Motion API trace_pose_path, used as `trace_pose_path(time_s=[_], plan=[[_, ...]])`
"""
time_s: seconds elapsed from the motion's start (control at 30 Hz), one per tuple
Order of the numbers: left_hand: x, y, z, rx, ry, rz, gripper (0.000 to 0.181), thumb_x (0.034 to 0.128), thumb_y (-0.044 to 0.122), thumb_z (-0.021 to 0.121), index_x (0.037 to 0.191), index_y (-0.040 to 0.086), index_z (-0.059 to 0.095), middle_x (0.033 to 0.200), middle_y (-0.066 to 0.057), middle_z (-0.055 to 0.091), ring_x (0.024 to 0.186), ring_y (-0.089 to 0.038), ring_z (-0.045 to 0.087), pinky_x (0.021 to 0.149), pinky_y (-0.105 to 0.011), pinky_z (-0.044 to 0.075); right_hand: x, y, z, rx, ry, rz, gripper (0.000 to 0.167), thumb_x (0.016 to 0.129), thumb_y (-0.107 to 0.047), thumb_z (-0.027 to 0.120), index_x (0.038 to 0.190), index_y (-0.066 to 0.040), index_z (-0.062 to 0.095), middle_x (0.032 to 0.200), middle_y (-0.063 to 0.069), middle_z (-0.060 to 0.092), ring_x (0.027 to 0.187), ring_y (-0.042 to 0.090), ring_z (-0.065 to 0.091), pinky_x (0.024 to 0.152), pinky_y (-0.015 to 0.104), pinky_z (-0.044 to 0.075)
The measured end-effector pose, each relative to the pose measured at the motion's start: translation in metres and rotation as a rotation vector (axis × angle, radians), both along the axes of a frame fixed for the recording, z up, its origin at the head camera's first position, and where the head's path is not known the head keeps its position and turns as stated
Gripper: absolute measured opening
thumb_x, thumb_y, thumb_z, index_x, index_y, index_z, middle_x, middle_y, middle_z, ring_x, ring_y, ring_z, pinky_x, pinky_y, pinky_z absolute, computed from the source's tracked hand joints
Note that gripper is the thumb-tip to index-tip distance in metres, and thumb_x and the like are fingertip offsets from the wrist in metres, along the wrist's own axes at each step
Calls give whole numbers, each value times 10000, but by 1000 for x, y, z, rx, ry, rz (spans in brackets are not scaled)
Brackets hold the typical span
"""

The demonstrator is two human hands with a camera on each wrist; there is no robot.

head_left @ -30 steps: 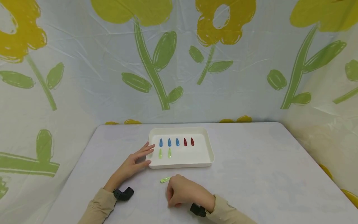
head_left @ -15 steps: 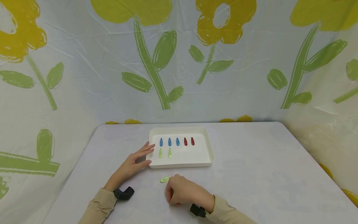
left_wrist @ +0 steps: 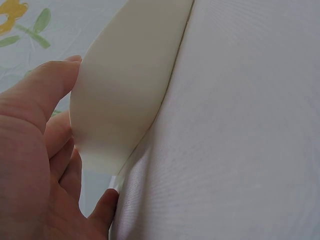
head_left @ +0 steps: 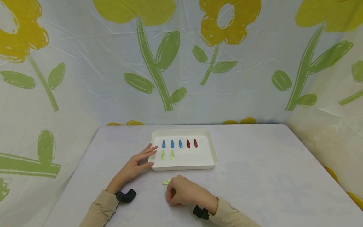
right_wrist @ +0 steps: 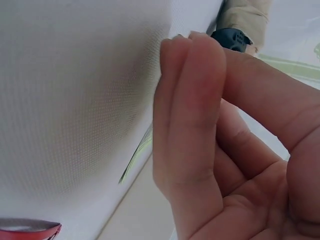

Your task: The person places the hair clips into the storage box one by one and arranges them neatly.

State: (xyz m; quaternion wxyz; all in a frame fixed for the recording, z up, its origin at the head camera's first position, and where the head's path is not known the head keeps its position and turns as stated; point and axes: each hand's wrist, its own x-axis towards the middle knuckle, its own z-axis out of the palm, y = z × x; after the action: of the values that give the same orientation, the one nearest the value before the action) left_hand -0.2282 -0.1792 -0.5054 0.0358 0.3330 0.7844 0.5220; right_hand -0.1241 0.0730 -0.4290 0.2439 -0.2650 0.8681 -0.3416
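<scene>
My left hand (head_left: 131, 167) rests at the left end of a white tray (head_left: 201, 157), its spread fingers touching the rim; the left wrist view shows fingertips against the wall. Before the tray, my right hand (head_left: 185, 191) is bent down low over the table, fingers curled, fingertips meeting the thumb. Whatever may be between those tips is hidden in both views. A light green snap hair clip (head_left: 166, 182) lies on the table beside this hand, partly covered by it. The right wrist view also shows part of a red hair clip (right_wrist: 31, 233) on the table.
Inside the tray lie three blue hair clips (head_left: 172, 144) and two red hair clips (head_left: 188, 143) in one row. Two light green hair clips (head_left: 172, 154) form a nearer row at the left. Behind the table (head_left: 255, 173) hangs a flower-patterned cloth (head_left: 241, 94).
My right hand has shifted slightly left and up, covering more of the loose green hair clip. The left hand, the tray and its clips stay where they were.
</scene>
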Motion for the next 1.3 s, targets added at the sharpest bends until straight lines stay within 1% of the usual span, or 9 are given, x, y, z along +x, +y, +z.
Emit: trace_pose_path(time_s=[0.17,0.27,0.47,0.6,0.7,0.83,1.07,1.17,1.3], plan=[[1,0,1,9,-10,2,536,929,142,711,1428,55,536,1562,0,397,1518,-197,117,1121,-120,111,-3,1,0,-39,14,9,214,781,40,771,668,-124,691,527,-121,544,445,5,480,480,172,447],[1,1,2,13,-4,-1,531,930,140,709,1425,52,539,1560,-18,401,1519,-213,116,1119,-121,109,-4,2,1,-66,18,9,208,787,49,759,684,-121,698,556,-121,563,454,3,489,485,173,455],[1,1,2,20,12,-11,534,928,132,709,1423,32,534,1559,-34,401,1518,-233,117,1130,-131,112,-7,3,7,-85,77,7,218,782,65,743,691,-128,698,567,-147,555,467,-20,477,494,160,455],[1,1,2,21,4,-5,540,924,135,715,1421,25,533,1559,-23,401,1518,-222,121,1132,-130,111,-10,3,12,-116,61,-8,206,799,67,738,711,-116,706,566,-133,563,467,-8,487,508,165,466],[1,1,1,23,7,-5,540,923,128,715,1420,18,532,1559,-36,401,1518,-233,119,1128,-130,112,-12,5,16,-156,36,-14,182,819,62,736,732,-96,716,586,-112,588,477,9,503,510,176,477],[0,1,0,24,10,-13,539,924,120,712,1420,13,529,1561,-47,397,1518,-245,116,1126,-134,115,-15,6,22,-205,30,-23,161,820,60,748,739,-76,719,591,-94,608,480,17,519,499,181,476],[2,0,2,23,2,-12,535,927,129,710,1423,34,534,1563,-20,395,1519,-226,115,1128,-132,118,-22,10,33,-245,64,-59,172,818,42,770,722,-88,712,600,-52,631,496,35,538,497,195,473],[2,0,2,24,10,-17,527,930,120,706,1421,33,537,1563,-41,395,1518,-246,115,1123,-133,122,-25,12,38,-257,85,-72,168,822,33,770,727,-95,714,619,-27,650,507,46,555,508,208,487],[1,-1,1,22,15,-16,524,932,123,703,1421,36,538,1562,-51,396,1517,-262,117,1119,-141,120,-29,16,46,-260,110,-93,160,829,9,774,743,-112,716,645,-49,660,531,61,582,529,227,509]])
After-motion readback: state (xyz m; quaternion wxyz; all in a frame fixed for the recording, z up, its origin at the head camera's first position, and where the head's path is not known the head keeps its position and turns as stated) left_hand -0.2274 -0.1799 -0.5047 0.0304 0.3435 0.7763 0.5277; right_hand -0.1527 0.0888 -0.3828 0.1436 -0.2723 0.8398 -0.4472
